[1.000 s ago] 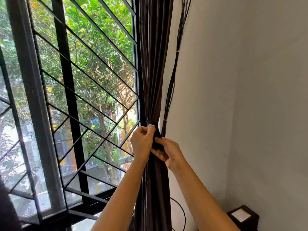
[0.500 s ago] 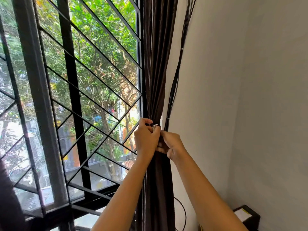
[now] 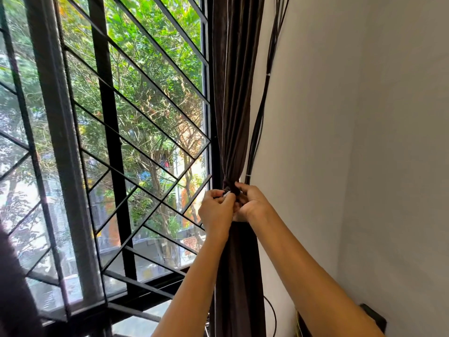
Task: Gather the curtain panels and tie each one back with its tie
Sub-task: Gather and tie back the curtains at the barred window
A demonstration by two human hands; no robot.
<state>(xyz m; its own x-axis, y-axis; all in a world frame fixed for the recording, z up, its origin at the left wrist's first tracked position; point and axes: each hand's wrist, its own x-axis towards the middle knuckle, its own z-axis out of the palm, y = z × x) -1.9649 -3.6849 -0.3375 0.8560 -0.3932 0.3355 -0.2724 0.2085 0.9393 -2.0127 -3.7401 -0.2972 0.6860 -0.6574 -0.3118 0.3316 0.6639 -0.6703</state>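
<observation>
A dark brown curtain panel (image 3: 235, 98) hangs gathered into a narrow bundle at the window's right edge, beside the wall. A dark tie (image 3: 230, 187) is wrapped round the bundle at its pinched waist. My left hand (image 3: 216, 210) holds the tie's end from the left, fingers curled, with a small white piece showing at the fingertips. My right hand (image 3: 252, 203) grips the tie and bundle from the right. The two hands touch each other at the tie. Part of the tie is hidden behind my fingers.
A black window grille (image 3: 136, 132) with diagonal bars fills the left, trees outside. A bundle of black cables (image 3: 263, 98) runs down the white wall right of the curtain. A black box (image 3: 374, 317) sits low at the right. Dark fabric (image 3: 14, 288) fills the lower left corner.
Both hands have risen slightly along the curtain and closed in on each other at the tie. The right hand, earlier lower on the bundle, now meets the left at the waist.
</observation>
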